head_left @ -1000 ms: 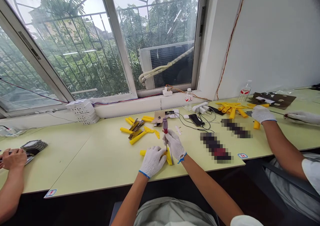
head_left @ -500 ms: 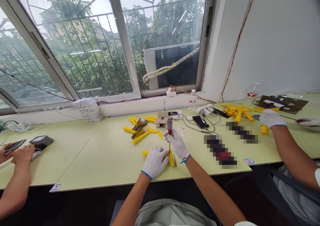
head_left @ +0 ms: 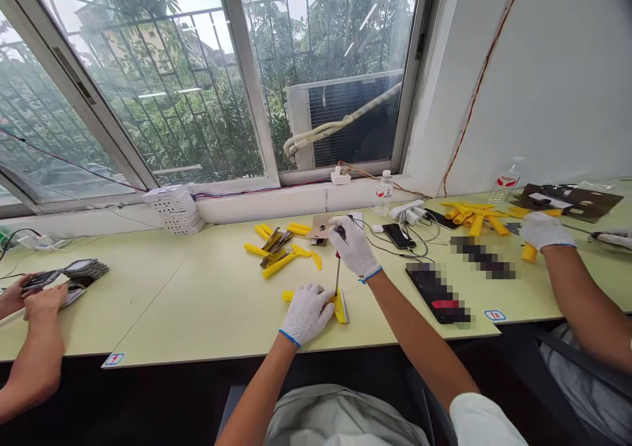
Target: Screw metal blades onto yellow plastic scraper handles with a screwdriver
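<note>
The yellow scraper [head_left: 340,310] lies flat near the front edge of the tabletop [head_left: 197,314], between its two front corners, its bladed head toward the right corner and its handle end toward the left. The gloved left hand [head_left: 308,314] holds it down from above, closed over the handle, with the thumb reaching toward the head. The gloved right hand [head_left: 351,247] is wrapped around the grip of a screwdriver [head_left: 338,275], whose thin shaft stands nearly upright over the head; at this size it is hard to tell whether the tip is seated in anything.

The scraper looks like moulded plastic, so it is probably light and stiff, and likely to twist or skid on the smooth tabletop unless pinned. The round handle is the best place to take hold, as the pale metal strip along the head's right side may be sharp. The screwdriver should be rigid and is best held by its thick grip, in line with the shaft. Loose yellow pieces [head_left: 276,268] with metal plates lie in a heap farther in, toward the tabletop's back edge.
</note>
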Available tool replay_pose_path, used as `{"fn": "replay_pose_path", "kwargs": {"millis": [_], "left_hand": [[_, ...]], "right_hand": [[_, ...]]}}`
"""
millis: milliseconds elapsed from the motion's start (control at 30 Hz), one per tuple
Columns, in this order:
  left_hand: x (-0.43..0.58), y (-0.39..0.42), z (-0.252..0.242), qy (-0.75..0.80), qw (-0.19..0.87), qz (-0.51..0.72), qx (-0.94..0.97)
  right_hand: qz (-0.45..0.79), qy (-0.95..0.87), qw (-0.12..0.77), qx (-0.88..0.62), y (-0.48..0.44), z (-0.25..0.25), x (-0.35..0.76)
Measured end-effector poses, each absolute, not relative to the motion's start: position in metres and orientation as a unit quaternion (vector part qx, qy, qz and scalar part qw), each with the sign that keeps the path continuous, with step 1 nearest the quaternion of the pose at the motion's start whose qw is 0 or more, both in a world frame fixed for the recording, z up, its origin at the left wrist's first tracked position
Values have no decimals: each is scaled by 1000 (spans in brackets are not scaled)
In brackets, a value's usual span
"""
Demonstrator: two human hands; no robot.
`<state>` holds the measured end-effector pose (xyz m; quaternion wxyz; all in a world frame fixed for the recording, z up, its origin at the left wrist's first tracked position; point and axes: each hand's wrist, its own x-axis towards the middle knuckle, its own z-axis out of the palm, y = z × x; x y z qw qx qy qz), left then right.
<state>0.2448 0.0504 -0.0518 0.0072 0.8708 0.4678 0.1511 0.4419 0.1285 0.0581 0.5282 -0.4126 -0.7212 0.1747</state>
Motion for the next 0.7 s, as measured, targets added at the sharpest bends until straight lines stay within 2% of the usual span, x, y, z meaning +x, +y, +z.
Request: {"fn": "replay_pose_path", "kwargs": {"millis": [167, 333, 500, 600, 700], "left_hand": [[244, 51, -52, 464, 0, 152, 873], [241, 58, -52, 449, 0, 138, 883], [236, 74, -53, 427, -11, 108, 898], [234, 91, -52, 405, -17, 99, 909], [233, 114, -49, 380, -17, 90, 920]], "right_hand": [[-44, -800, 323, -504, 125, 90, 443], [-93, -819, 157, -544, 119, 123, 440], [-31, -872, 83, -481, 128, 142, 450], [33, -884, 76, -461, 134, 146, 459], [44, -880, 83, -466, 136, 150, 467]]}}
